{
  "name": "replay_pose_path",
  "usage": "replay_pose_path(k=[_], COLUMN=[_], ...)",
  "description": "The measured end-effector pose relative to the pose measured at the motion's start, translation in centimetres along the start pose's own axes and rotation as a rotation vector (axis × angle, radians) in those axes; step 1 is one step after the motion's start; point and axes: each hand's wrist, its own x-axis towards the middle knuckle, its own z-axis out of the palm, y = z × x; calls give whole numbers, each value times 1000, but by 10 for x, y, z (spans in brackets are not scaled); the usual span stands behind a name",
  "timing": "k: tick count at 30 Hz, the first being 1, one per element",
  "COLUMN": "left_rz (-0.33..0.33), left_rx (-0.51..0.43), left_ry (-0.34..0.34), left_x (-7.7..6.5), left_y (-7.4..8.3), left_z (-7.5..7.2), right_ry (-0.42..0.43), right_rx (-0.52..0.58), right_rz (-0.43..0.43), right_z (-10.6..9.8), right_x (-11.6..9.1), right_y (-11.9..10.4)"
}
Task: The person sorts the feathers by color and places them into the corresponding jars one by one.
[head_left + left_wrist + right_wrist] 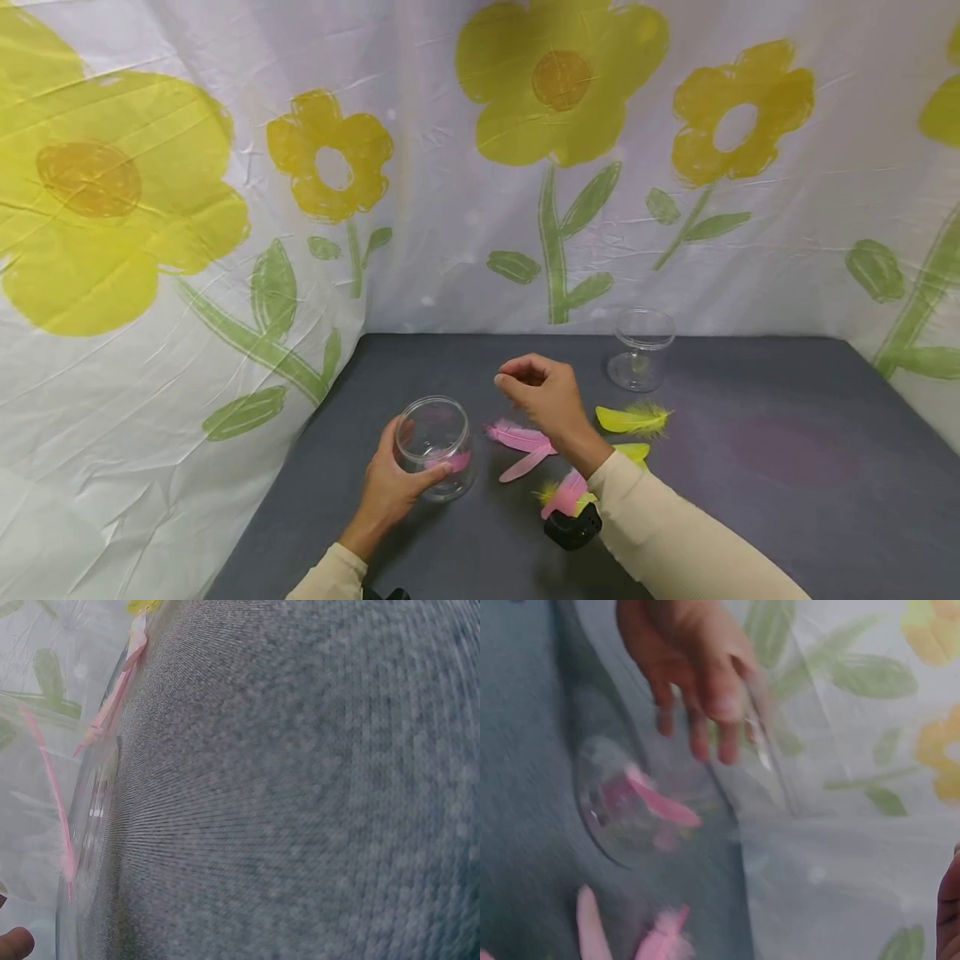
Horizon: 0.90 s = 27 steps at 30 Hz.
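Note:
A clear jar [448,487] stands slightly tilted in my left hand [401,479], which grips its side with the thumb across the front. A pink feather [453,461] lies inside the jar; the right wrist view shows this feather [660,801] through the clear wall. My right hand [543,396] hovers to the right of the jar, fingers curled and thumb tip close to the forefinger, with nothing visible between them. Below that hand, pink feathers [525,467] lie on the dark table. Only a fingertip of the left hand [16,943] shows in the left wrist view.
A second clear jar [636,371] stands at the back right of the table [750,517]. Yellow feathers [630,419] lie in front of it, and more pink and yellow ones sit partly under my right forearm. A flower-printed cloth [450,275] hangs behind.

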Motion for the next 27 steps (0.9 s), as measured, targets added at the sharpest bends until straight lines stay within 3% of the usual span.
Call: replay_pose_path(k=[16, 27], left_rz=[-10, -12], left_rx=[31, 31], left_ry=[0, 1], left_x=[-1, -1], left_y=[1, 3], left_z=[-1, -1], right_ry=[190, 194], right_rx=[-7, -41], right_rz=[30, 171], right_z=[-64, -88], right_x=[13, 9], right_y=[13, 51])
